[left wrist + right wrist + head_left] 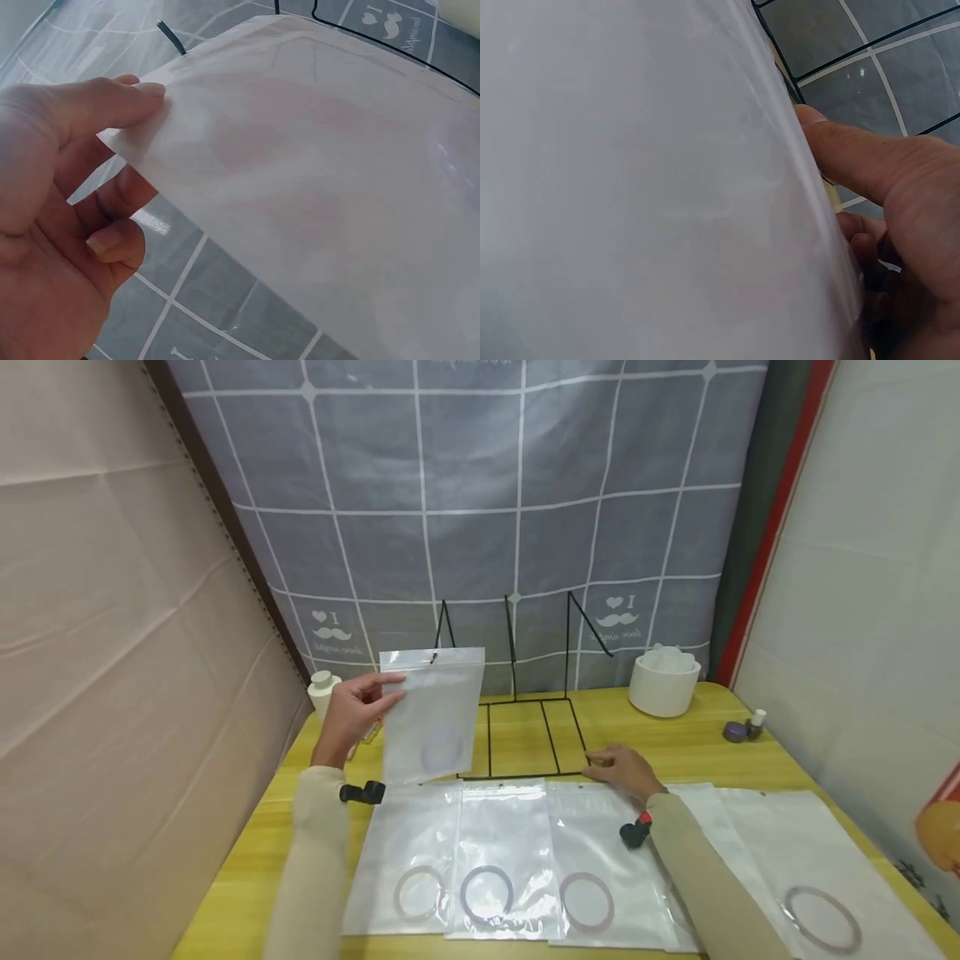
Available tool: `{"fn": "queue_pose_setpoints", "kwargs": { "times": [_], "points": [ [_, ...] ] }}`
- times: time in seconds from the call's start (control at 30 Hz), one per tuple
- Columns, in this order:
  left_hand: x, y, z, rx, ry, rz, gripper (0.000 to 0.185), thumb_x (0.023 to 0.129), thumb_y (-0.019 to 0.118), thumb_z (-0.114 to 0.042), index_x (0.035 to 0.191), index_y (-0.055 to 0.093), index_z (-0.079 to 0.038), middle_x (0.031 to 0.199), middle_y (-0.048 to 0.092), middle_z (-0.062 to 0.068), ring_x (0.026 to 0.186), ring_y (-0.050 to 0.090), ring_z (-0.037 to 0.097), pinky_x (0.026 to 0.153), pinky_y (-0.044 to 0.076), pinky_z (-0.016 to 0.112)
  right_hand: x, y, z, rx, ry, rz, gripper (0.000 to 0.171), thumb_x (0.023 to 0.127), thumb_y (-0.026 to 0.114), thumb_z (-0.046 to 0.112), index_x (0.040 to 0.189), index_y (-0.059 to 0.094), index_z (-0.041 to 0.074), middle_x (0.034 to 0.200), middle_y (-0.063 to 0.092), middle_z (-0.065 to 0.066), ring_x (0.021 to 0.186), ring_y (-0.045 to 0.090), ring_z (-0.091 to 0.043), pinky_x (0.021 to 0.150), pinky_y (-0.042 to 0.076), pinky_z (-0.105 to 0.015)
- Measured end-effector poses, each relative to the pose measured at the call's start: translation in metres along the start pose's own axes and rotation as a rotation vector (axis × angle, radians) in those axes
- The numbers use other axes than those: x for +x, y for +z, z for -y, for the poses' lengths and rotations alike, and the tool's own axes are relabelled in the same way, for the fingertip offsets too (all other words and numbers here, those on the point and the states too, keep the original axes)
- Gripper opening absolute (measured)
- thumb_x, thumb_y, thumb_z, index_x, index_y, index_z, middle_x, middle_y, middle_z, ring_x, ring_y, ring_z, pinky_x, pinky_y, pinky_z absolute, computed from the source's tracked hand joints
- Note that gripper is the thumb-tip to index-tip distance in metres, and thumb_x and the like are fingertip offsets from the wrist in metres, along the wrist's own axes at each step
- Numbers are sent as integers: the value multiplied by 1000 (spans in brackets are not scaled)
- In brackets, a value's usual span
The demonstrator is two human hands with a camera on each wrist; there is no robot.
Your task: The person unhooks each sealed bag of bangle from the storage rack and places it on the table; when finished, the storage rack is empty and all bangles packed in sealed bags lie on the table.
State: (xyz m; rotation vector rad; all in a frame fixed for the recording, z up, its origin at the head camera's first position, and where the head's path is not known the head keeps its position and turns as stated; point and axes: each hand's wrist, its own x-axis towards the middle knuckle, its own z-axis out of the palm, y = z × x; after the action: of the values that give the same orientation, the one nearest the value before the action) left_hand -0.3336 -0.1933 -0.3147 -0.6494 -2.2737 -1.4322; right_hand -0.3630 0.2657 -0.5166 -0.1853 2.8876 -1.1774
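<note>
A white zip bag (pixel 431 718) with a pale ring inside hangs upright at the left arm of a black wire display rack (pixel 514 700). The rack's dark hook tip pokes through near the bag's top edge. My left hand (pixel 356 714) pinches the bag's left edge between thumb and fingers, just below the seal; in the left wrist view the thumb (pixel 131 105) lies flat over the film. My right hand (pixel 622 770) grips the front right corner of the rack's base, its thumb (pixel 847 150) against the wire in the right wrist view.
Several more clear zip bags (pixel 502 835) with rings inside lie in an overlapping row along the front. A white round container (pixel 664 681) stands back right, near a small bottle (pixel 756 722) and a purple jar (pixel 735 732). A white bottle (pixel 322 689) stands back left.
</note>
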Motion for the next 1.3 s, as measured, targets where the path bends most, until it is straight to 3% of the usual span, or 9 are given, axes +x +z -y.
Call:
{"fn": "queue_pose_setpoints", "kwargs": {
  "times": [0.2,0.33,0.47,0.67,0.83,0.93,1.13,1.2,1.3],
  "points": [
    [-18,-14,10,-3,100,13,25,88,75,2,113,75,1,56,40,4,43,34,11,39,28,25,0,-1,1,-10,-2,-5,53,87,79,40,130,70,11,96,62,-5,86,52,-21,71,42,-35],
    [-37,-25,7,-20,163,24,24,86,76,4,110,76,0,55,41,2,44,36,11,39,31,26,-1,-1,1,-8,-2,2,54,87,79,41,130,70,11,101,64,-6,90,55,-22,74,46,-36],
    [-62,-40,1,-35,142,19,23,84,76,8,106,76,3,56,42,1,48,35,11,42,29,28,0,-1,1,-12,-9,11,56,86,78,44,131,69,11,103,65,-8,92,57,-23,76,48,-38],
    [-105,-69,-4,-93,-28,40,25,87,73,7,111,74,2,62,49,-4,55,42,10,48,36,26,2,-2,0,-32,-16,8,56,86,78,45,131,69,13,101,65,-7,90,56,-22,75,47,-36],
    [-135,-88,9,-273,-91,61,30,88,65,16,115,72,5,79,71,-5,70,62,4,63,50,19,0,0,-2,-8,6,4,58,84,80,46,131,70,14,100,64,-6,89,55,-22,73,45,-35],
    [-148,-97,23,-346,-166,88,33,91,61,17,117,72,1,95,77,-1,82,69,6,70,55,22,-1,2,-4,0,28,10,59,83,80,48,131,70,15,101,64,-6,90,55,-22,73,45,-35],
    [-166,-109,69,-465,-348,169,38,96,54,13,116,76,-12,103,76,-4,88,68,5,74,55,22,-1,4,-6,-15,29,3,58,84,79,48,131,70,16,102,65,-6,90,56,-22,74,45,-35],
    [-169,-112,86,-481,-386,181,37,97,54,11,117,75,-11,106,75,-6,90,67,5,76,55,22,-1,4,-6,-19,16,-3,58,84,79,48,130,70,15,102,65,-5,90,56,-21,74,46,-35],
    [-172,-118,109,-419,-475,166,29,98,58,4,118,75,-11,107,74,-8,90,65,5,75,54,22,1,3,-5,-19,11,-8,58,84,79,49,130,71,16,102,65,-5,90,57,-21,75,46,-36]
  ]
}}
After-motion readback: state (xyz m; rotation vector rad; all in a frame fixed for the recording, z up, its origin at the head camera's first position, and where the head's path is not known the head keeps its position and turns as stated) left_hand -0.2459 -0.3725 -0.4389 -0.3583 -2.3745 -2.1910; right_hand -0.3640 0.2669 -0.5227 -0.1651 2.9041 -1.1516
